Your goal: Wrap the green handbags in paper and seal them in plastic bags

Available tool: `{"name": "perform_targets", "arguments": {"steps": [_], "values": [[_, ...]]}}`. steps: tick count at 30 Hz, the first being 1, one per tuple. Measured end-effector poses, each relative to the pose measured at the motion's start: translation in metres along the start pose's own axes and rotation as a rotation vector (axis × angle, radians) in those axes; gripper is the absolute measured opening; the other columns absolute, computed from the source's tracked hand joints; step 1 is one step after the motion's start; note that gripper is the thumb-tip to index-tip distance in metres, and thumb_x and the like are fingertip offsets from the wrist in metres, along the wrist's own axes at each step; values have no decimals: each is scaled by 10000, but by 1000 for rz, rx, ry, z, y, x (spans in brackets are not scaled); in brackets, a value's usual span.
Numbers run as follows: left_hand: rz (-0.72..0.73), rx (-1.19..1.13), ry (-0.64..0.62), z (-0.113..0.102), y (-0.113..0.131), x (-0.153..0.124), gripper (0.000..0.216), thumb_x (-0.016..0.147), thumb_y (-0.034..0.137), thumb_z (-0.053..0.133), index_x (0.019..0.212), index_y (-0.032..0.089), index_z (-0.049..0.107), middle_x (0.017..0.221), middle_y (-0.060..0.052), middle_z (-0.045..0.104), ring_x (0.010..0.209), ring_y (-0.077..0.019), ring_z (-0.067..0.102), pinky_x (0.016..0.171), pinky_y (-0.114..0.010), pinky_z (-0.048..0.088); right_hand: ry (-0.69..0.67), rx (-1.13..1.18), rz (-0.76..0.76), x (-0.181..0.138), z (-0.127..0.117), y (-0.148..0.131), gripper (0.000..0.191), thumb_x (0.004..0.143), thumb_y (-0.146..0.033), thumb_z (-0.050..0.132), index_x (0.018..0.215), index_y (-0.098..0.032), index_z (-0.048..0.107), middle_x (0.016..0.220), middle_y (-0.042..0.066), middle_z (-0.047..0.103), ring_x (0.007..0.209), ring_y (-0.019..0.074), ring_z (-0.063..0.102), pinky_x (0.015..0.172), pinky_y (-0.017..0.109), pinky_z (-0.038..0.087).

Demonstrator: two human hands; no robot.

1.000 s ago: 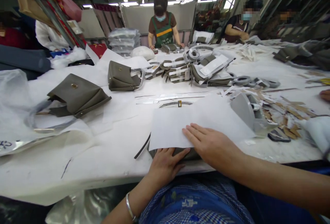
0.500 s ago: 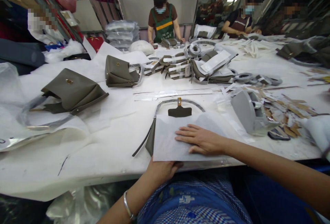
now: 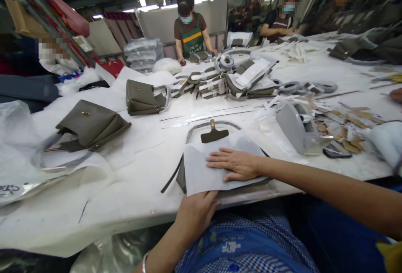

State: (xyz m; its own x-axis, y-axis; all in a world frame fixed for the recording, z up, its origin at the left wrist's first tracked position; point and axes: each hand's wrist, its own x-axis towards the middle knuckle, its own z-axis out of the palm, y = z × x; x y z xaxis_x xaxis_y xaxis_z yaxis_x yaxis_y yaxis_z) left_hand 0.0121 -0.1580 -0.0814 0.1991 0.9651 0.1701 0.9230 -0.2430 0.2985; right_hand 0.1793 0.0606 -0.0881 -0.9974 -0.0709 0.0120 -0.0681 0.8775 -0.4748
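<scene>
While the right hand (image 3: 234,165) is lying flat and open, palm down, on a white tissue sheet (image 3: 201,174), the left hand (image 3: 196,212) is resting loosely open at the sheet's near edge, fingertips touching it and gripping nothing. Under the sheet, an olive handbag (image 3: 214,135) is lying at the desk's (image 3: 132,193) near edge. The sheet is apparently being smoothed over the bag, and folding it tighter would call for steady pressure. White print on the blue garment (image 3: 230,246) is proving unreadable.

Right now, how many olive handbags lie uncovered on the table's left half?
2: the nearer handbag by the left edge, the farther handbag beyond. A paper-covered handbag lies under the right hand; far stacks may hide more.
</scene>
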Motion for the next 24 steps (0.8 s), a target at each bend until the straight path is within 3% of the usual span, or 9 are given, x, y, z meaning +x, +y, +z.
{"name": "perform_targets", "arguments": {"steps": [3, 5, 10, 14, 19, 24], "values": [[25, -235, 129, -26, 25, 13, 197, 990, 212, 481, 1105, 229, 641, 1057, -24, 731, 946, -159, 699, 861, -272, 577, 34, -9, -16, -2, 3, 2, 687, 978, -544, 445, 1568, -276, 219, 1616, 62, 249, 1498, 265, 203, 1232, 515, 95], [28, -310, 177, -32, 31, 31, 230, 998, 210, 471, 1174, 227, 617, 1153, -37, 705, 1066, -149, 666, 946, -258, 542, 62, -12, -26, -2, 7, 4, 665, 980, -518, 455, 1562, -273, 245, 1610, 66, 267, 1494, 264, 217, 1229, 516, 110], [-26, -93, 4, -6, -6, 71, 586, 976, 385, 533, 1493, 179, 348, 1524, -152, 413, 1403, -275, 406, 1130, -474, 414, 153, 1, -24, 0, 14, 6, 660, 974, -484, 485, 1538, -188, 312, 1555, 145, 371, 1466, 264, 290, 1224, 535, 138], [-37, -8, -85, 13, -37, 71, 645, 995, 473, 454, 1539, 196, 247, 1590, -154, 286, 1453, -262, 312, 1166, -485, 353, 296, 53, 2, -1, 15, 5, 649, 932, -485, 571, 1469, -146, 434, 1488, 176, 461, 1421, 268, 373, 1196, 496, 275], [-25, -15, -88, 14, -38, 65, 638, 1009, 484, 404, 1548, 198, 219, 1581, -130, 317, 1457, -235, 306, 1183, -464, 333, 560, 59, -6, -15, 8, -1, 283, 932, -287, 600, 1178, -164, 664, 1226, 137, 645, 1214, 227, 549, 1059, 412, 465], [-42, -14, -105, 15, -35, 66, 605, 1007, 481, 413, 1532, 214, 277, 1587, -109, 308, 1459, -244, 300, 1190, -468, 319, 447, -1, 4, -20, 5, -7, 174, 960, -243, 552, 1040, -179, 693, 1034, 88, 671, 1042, 198, 581, 968, 371, 493]]}}
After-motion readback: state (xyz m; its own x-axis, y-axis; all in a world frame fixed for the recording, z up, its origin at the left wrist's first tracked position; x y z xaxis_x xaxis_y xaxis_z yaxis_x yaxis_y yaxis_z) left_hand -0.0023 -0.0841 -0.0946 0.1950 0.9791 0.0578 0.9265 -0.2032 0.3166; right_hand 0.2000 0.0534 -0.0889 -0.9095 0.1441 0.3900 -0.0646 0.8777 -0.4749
